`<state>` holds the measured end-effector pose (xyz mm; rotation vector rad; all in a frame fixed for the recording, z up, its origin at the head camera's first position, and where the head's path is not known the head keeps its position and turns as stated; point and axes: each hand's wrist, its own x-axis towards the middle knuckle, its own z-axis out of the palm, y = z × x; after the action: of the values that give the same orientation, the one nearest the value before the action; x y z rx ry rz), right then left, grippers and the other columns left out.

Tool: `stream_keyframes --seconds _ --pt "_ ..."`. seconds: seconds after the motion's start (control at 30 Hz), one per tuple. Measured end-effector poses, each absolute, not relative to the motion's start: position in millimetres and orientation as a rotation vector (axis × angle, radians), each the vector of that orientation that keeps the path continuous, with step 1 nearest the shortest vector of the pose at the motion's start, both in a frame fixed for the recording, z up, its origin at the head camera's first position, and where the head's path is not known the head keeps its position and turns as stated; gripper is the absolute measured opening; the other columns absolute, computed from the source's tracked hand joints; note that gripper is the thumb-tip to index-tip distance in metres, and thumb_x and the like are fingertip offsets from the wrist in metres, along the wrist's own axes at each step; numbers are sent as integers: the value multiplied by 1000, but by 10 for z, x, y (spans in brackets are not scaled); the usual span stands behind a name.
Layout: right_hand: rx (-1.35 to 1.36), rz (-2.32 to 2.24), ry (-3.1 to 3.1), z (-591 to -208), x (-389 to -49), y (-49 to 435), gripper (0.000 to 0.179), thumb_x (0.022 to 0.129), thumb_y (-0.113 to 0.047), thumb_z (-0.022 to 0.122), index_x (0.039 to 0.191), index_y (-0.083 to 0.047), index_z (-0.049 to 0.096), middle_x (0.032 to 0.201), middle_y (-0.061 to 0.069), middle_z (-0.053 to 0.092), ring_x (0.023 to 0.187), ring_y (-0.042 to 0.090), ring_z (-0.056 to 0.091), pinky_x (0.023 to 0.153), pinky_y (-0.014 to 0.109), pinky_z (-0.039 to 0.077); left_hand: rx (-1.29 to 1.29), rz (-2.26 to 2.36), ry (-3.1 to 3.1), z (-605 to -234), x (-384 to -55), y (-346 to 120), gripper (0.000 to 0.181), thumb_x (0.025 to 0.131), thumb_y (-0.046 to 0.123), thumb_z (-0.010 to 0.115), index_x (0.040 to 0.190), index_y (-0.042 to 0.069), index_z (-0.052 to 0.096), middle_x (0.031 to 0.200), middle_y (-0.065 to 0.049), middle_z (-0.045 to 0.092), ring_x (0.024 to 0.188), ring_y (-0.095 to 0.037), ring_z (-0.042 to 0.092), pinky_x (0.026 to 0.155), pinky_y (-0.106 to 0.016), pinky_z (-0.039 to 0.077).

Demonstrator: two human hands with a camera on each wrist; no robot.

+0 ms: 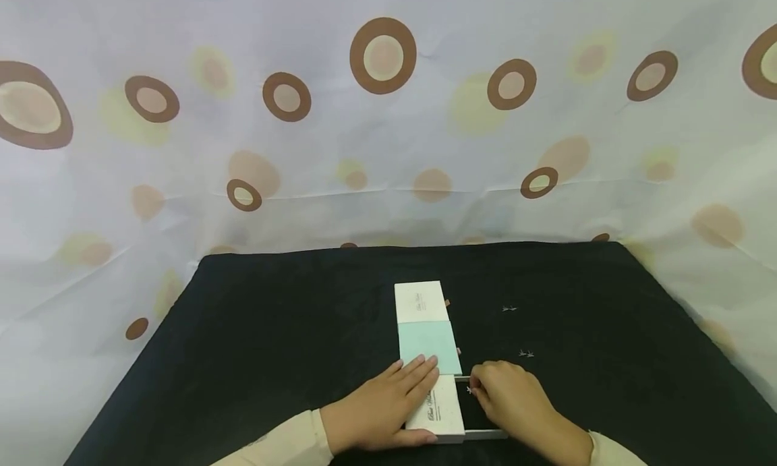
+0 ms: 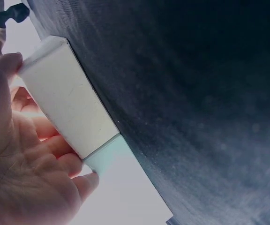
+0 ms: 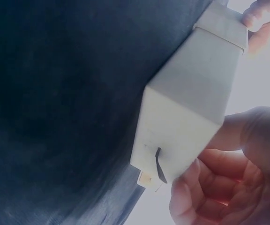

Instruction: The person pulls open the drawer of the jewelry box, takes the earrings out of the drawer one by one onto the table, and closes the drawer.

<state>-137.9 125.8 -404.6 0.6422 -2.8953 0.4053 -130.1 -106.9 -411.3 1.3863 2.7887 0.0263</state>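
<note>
Three small flat boxes stand end to end in the head view: a far white box [image 1: 419, 301], a mint box [image 1: 427, 341] and a near white box [image 1: 446, 412] with dark lettering. My left hand [image 1: 388, 402] rests on the near box with fingers stretched, reaching onto the mint box, thumb along the near edge. The near box's drawer [image 1: 485, 435] is pulled out to the right, black inside. My right hand [image 1: 516, 398] is over it, fingers bent. A tiny silvery piece [image 1: 469, 390] shows at its fingertips; whether they pinch anything is hidden. A dark ribbon pull [image 3: 159, 166] hangs from the drawer's end.
Two pairs of tiny silvery pieces, one pair [image 1: 509, 309] farther off and another [image 1: 526, 354] nearer, lie right of the boxes on the black cloth [image 1: 291, 331]. Small tan tabs [image 1: 447, 303] stick out from the other boxes. A patterned curtain [image 1: 388, 135] hangs behind.
</note>
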Motion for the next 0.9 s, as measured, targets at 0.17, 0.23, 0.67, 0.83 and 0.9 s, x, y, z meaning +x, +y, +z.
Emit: stream_keyframes --seconds 0.17,0.23,0.67,0.83,0.9 --pt "630 358 -2886 -4055 -1359 1244 21 74 -9 80 66 -20 64 63 -13 55 56 3 46 47 22 38 1374 36 2784 -4110 -1281 -1062 82 96 64 31 152 5 22 159 -10 20 146 -21 21 112 -42 31" --pt "635 329 -2865 -4058 -1357 1237 20 74 -11 80 66 -19 64 64 -12 56 57 5 50 47 24 40 1361 33 2789 -4104 -1281 -1063 82 96 65 31 152 5 22 159 -9 20 146 -21 20 112 -42 31" --pt "655 274 -2819 -4094 -1318 1275 25 77 -8 78 67 -18 58 65 -10 53 60 7 48 48 23 41 1376 31 2781 -4078 -1285 -1028 82 96 64 31 152 5 23 159 -10 20 145 -21 21 113 -42 30" --pt "681 333 -2816 -4085 -1331 1266 24 79 -9 77 68 -19 57 66 -11 52 59 5 45 47 21 38 1341 24 2775 -4081 -1281 -1052 83 95 65 31 153 6 21 159 -8 18 146 -20 19 113 -42 30" --pt "681 355 -2821 -4067 -1330 1276 25 79 -9 77 68 -19 57 66 -11 53 59 4 45 47 21 38 1348 22 2777 -4084 -1285 -1051 83 96 65 31 153 6 21 159 -8 18 146 -20 19 113 -42 30"
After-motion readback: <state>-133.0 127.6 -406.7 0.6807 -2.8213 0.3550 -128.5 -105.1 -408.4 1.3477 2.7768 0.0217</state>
